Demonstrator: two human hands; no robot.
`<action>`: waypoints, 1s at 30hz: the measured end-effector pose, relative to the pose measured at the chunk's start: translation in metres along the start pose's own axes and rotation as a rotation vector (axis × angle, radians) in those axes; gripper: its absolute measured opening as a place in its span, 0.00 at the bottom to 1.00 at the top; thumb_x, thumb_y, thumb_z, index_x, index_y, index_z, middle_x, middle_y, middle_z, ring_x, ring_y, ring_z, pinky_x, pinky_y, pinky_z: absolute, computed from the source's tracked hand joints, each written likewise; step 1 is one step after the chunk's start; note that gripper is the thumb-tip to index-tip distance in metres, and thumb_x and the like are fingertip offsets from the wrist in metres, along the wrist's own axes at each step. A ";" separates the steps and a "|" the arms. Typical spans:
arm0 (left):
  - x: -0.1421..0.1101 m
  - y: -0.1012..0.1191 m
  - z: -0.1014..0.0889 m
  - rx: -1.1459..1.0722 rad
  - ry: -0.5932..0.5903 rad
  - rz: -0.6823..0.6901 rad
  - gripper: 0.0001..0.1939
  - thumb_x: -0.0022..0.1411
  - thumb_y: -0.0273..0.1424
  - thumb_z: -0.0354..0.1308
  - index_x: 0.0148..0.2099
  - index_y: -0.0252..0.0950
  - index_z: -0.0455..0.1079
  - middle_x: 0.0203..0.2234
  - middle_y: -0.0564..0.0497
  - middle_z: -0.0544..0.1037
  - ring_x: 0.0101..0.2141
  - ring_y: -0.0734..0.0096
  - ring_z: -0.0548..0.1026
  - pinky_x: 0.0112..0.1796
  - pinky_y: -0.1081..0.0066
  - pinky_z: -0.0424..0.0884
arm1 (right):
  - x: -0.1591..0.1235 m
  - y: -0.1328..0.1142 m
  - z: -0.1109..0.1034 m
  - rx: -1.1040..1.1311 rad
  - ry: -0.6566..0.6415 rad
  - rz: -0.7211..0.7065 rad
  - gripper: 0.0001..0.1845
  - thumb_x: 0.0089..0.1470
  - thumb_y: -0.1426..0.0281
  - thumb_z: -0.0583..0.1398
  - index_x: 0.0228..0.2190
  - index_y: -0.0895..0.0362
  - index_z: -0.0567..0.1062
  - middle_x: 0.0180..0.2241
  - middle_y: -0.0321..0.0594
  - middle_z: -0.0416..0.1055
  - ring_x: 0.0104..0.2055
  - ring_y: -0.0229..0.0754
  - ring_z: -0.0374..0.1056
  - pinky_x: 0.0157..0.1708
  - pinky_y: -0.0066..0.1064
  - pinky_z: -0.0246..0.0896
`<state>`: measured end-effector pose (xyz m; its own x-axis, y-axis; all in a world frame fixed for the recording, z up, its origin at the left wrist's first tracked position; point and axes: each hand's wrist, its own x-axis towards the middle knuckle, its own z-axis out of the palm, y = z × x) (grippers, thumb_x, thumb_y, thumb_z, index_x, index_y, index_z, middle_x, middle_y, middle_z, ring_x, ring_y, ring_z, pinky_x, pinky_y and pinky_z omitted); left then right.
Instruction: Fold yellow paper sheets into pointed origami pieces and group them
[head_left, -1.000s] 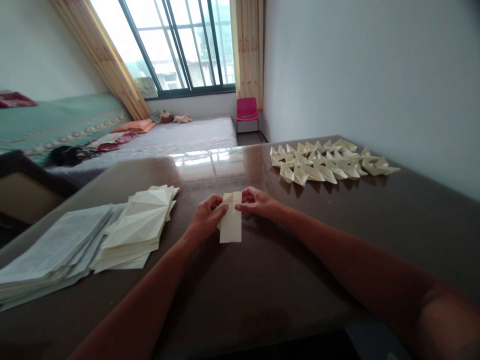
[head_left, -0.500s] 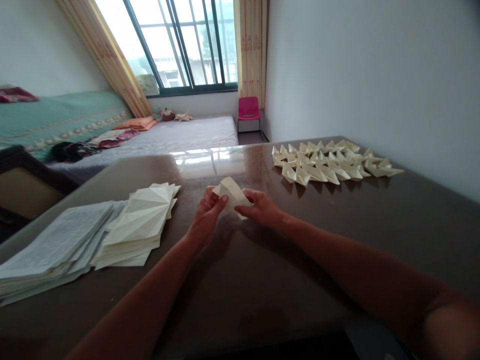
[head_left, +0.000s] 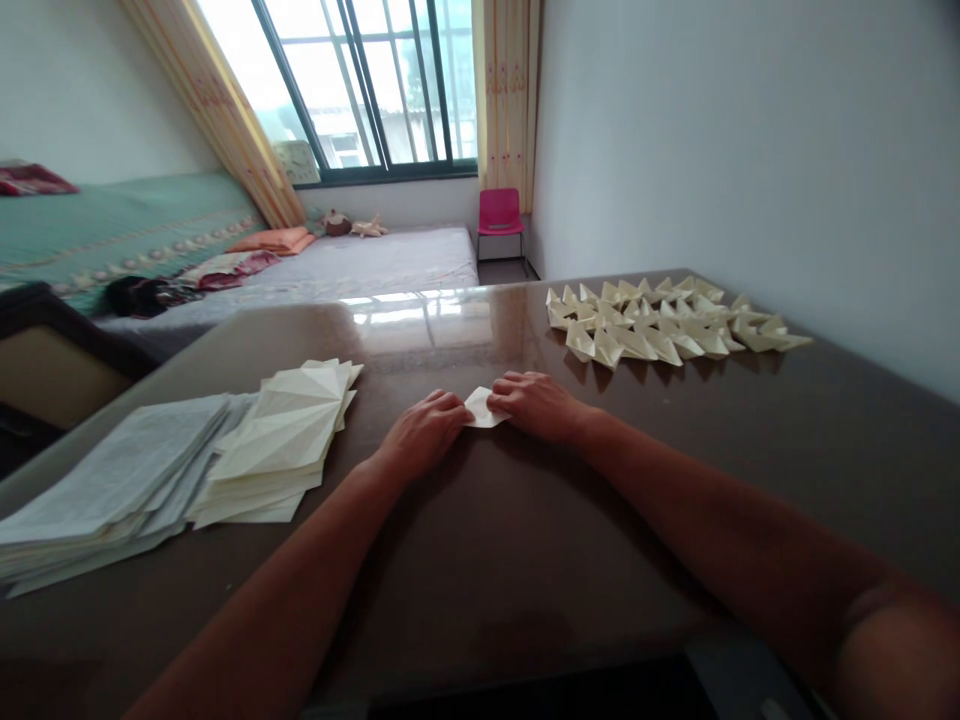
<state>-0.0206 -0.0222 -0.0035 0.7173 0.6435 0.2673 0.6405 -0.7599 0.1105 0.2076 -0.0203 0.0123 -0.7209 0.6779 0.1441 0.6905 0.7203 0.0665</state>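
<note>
A small folded piece of cream paper (head_left: 480, 408) lies on the brown tabletop (head_left: 465, 560) between my hands. My left hand (head_left: 429, 428) has its fingers closed on the paper's left corner. On the other side, the curled fingers of my right hand (head_left: 536, 402) press on the right part and cover some of it. To the left sits a stack of creased cream sheets (head_left: 281, 430), the top one marked with fanned fold lines. Several folded paper boats (head_left: 645, 325) stand in rows toward the back right.
Beside the creased sheets is a pile of flat greyish paper (head_left: 112, 470) at the left edge. A dark-framed chair (head_left: 52, 350) stands left of the table. Beyond are a bed (head_left: 405, 255) and a pink chair (head_left: 500, 212). A white wall (head_left: 735, 150) runs along the right.
The folded paper has come down from my raised fingers to the tabletop and now lies flat. Both hands have turned palm-down over its sides, shifting slightly right.
</note>
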 end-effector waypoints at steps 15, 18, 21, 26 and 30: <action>0.003 -0.004 0.002 -0.218 0.018 -0.386 0.15 0.64 0.36 0.47 0.40 0.37 0.75 0.35 0.49 0.80 0.36 0.67 0.75 0.38 0.71 0.66 | 0.000 0.034 0.019 0.606 -0.027 0.313 0.14 0.56 0.64 0.56 0.36 0.59 0.79 0.31 0.39 0.76 0.31 0.37 0.68 0.31 0.24 0.55; 0.006 -0.003 0.007 -0.178 0.030 -0.448 0.16 0.64 0.37 0.46 0.43 0.39 0.74 0.36 0.49 0.80 0.35 0.65 0.75 0.37 0.70 0.66 | 0.002 0.029 0.019 0.519 -0.028 0.382 0.12 0.56 0.65 0.57 0.35 0.57 0.78 0.33 0.39 0.77 0.33 0.37 0.69 0.32 0.24 0.54; 0.007 -0.003 0.010 -0.119 0.021 -0.476 0.16 0.65 0.38 0.45 0.45 0.42 0.73 0.37 0.50 0.79 0.35 0.65 0.75 0.37 0.69 0.66 | 0.003 0.025 0.019 0.415 -0.045 0.439 0.11 0.56 0.63 0.57 0.36 0.54 0.77 0.35 0.39 0.77 0.34 0.39 0.69 0.31 0.25 0.54; 0.005 -0.002 0.011 -0.049 -0.003 -0.440 0.16 0.66 0.38 0.45 0.47 0.43 0.72 0.37 0.51 0.77 0.35 0.65 0.74 0.38 0.69 0.67 | 0.003 0.020 0.016 0.296 -0.073 0.503 0.12 0.56 0.59 0.57 0.37 0.52 0.75 0.37 0.39 0.77 0.37 0.41 0.70 0.30 0.26 0.52; 0.005 0.004 0.009 0.041 -0.010 -0.395 0.17 0.66 0.37 0.45 0.53 0.44 0.69 0.38 0.50 0.73 0.37 0.65 0.72 0.39 0.68 0.67 | 0.003 0.016 0.009 0.239 -0.102 0.527 0.13 0.56 0.58 0.56 0.38 0.52 0.74 0.38 0.40 0.76 0.38 0.43 0.70 0.29 0.27 0.52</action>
<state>-0.0126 -0.0212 -0.0104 0.4161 0.8865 0.2023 0.8779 -0.4496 0.1647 0.2156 -0.0058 0.0049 -0.2945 0.9557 0.0005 0.9333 0.2877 -0.2147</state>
